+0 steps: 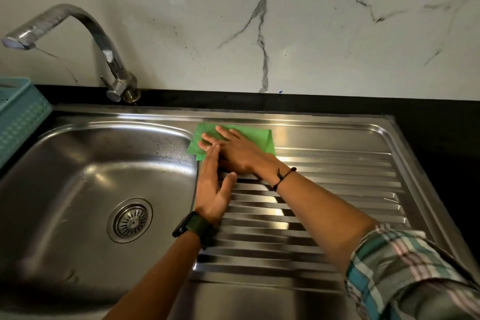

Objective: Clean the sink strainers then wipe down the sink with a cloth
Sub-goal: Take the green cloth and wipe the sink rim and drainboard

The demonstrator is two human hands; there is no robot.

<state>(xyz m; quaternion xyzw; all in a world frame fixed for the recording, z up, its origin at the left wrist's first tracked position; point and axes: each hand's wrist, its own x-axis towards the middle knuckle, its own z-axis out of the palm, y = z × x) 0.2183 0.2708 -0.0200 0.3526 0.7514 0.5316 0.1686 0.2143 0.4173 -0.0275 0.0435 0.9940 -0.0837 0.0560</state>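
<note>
Both flat: right hand point(235, 149) pressing green cloth point(255, 135), left hand point(213, 187) beside; could slip into wet sink bowl point(78, 164)

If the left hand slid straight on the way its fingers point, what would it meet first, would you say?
The left hand lies with straight fingers aimed up the frame toward the wall. They seem already to touch the right hand, which presses flat on the green cloth, so that hand comes first; the cloth lies just beyond.
</note>
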